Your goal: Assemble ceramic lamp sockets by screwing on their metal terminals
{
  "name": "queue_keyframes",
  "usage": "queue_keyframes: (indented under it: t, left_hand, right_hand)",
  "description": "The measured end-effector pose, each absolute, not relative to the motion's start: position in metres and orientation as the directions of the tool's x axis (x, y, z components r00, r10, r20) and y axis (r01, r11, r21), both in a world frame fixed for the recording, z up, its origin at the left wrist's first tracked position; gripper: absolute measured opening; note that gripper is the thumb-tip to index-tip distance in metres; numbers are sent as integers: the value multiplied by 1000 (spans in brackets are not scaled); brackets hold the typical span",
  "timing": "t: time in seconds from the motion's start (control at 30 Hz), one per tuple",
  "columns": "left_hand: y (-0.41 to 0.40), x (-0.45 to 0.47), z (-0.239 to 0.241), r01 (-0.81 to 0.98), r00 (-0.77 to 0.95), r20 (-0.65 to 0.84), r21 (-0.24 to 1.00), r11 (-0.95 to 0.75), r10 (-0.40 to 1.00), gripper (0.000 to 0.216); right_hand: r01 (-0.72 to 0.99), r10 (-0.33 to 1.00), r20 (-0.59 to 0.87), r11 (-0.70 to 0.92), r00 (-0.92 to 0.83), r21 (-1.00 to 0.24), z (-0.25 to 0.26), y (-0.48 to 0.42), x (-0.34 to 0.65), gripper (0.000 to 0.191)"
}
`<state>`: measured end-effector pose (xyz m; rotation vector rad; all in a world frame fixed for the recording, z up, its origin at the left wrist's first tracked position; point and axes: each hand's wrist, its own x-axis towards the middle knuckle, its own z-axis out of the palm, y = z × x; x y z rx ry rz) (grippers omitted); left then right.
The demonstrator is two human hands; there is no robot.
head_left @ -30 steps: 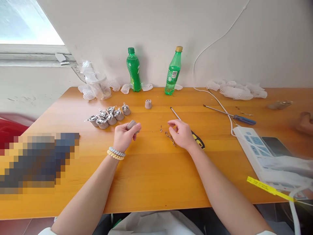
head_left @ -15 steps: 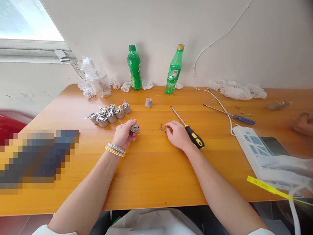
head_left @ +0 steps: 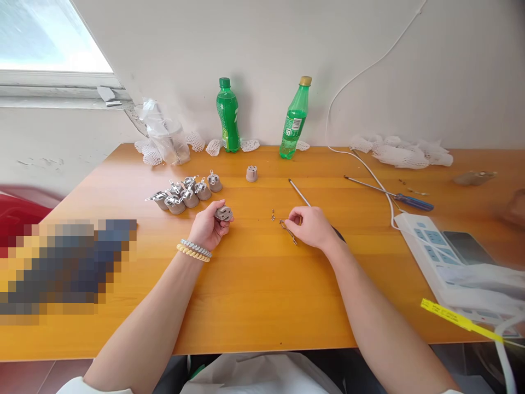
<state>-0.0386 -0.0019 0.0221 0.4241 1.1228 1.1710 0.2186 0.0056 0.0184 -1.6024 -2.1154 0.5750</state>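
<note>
My left hand (head_left: 211,225) is closed round a grey-brown plug body (head_left: 223,214), its slotted face turned up. My right hand (head_left: 309,225) pinches a thin metal strip (head_left: 289,233), which slants down from the fingertips close to the table; its exact shape is hard to make out. Just left of those fingers lie several tiny screws (head_left: 273,215). A black-and-yellow screwdriver (head_left: 298,191) lies behind my right hand, most of its handle covered. Beyond my left hand, several similar plug bodies topped with metal strips (head_left: 189,196) stand in a cluster.
One bare plug body (head_left: 251,174) stands farther back. Two green bottles (head_left: 228,123) are by the wall, near a plastic-wrapped cup (head_left: 168,139). On the right lie a blue-handled screwdriver (head_left: 414,202), a white power strip (head_left: 418,246) and a phone (head_left: 467,247). A blurred hand (head_left: 512,210) shows at the right edge.
My right hand has shifted slightly right, and the metal strip now shows below its fingertips. It covers more of the screwdriver handle. My left hand keeps the plug body, a little turned.
</note>
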Motion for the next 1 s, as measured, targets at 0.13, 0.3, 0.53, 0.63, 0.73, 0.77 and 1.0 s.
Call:
queue_keyframes:
  t: [0.13, 0.3, 0.53, 0.63, 0.73, 0.77, 1.0]
  left_hand:
    - [-1, -39, 21, -518, -62, -482, 764, 385, 874, 23]
    - [0, -39, 20, -523, -75, -478, 766, 373, 875, 22]
    - [-1, -38, 21, -525, -56, -485, 758, 387, 873, 22]
    - [-2, -38, 20, -528, -55, -483, 757, 385, 874, 22]
    - [-2, -39, 20, -531, -54, -488, 753, 389, 871, 22]
    - [-2, -39, 20, -531, -52, -489, 752, 390, 871, 22]
    - [-1, -39, 19, -540, -21, -484, 742, 397, 875, 22]
  right_hand:
    - [808, 962, 21, 239, -271, -539, 22, 4, 221, 12]
    - [813, 951, 14, 271, -309, -514, 22, 5, 225, 15]
    - [852, 929, 52, 356, -366, -384, 21, 3, 212, 16]
    - [866, 924, 72, 377, -375, -328, 18, 1, 208, 15]
    - [871, 923, 75, 381, -377, -310, 15, 1, 207, 12]
    - [872, 925, 73, 377, -374, -313, 14, 1, 207, 12]
    - [880, 948, 52, 311, -314, -358, 13, 1, 203, 9]
